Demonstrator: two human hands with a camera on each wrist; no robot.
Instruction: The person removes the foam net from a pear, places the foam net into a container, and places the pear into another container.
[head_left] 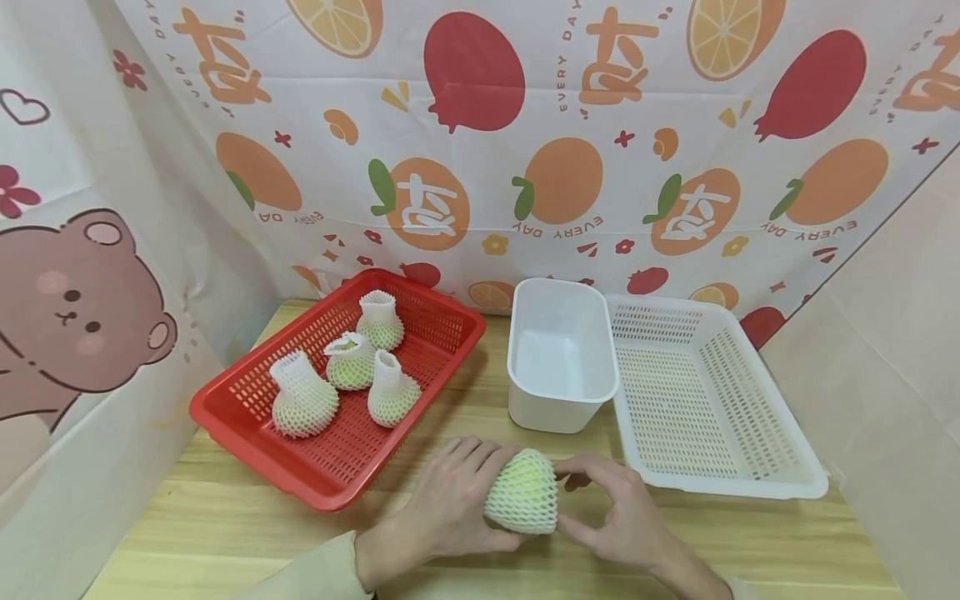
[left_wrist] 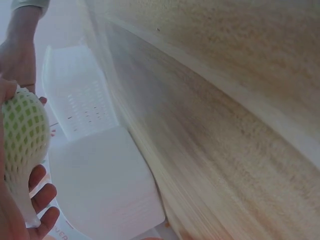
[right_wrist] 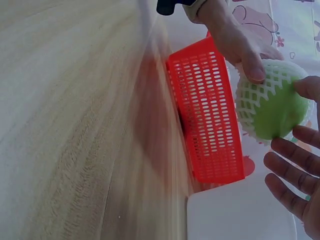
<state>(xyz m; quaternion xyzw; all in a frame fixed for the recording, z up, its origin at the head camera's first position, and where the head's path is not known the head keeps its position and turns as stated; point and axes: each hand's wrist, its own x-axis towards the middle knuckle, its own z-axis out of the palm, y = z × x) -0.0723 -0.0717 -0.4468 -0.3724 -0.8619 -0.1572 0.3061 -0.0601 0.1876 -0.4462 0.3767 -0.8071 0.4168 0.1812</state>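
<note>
My left hand (head_left: 457, 500) grips a green fruit in a white foam net (head_left: 525, 492), held over the front of the table. From the right, the thumb and fingertips of my right hand (head_left: 618, 512) pinch the fruit's end. In the right wrist view that end of the green fruit (right_wrist: 280, 112) shows bare, with the net drawn back around it. The left wrist view shows the net's narrow tail (left_wrist: 22, 200) lying along my left palm and fingers. The fruit's exact kind is unclear.
A red basket (head_left: 322, 493) at the left holds several netted fruits, including one netted fruit (head_left: 303, 404) near its left side. A deep white bin (head_left: 555, 412) stands behind my hands. To its right lies a white slotted basket (head_left: 720, 479). Printed cloth (head_left: 480, 275) hangs behind.
</note>
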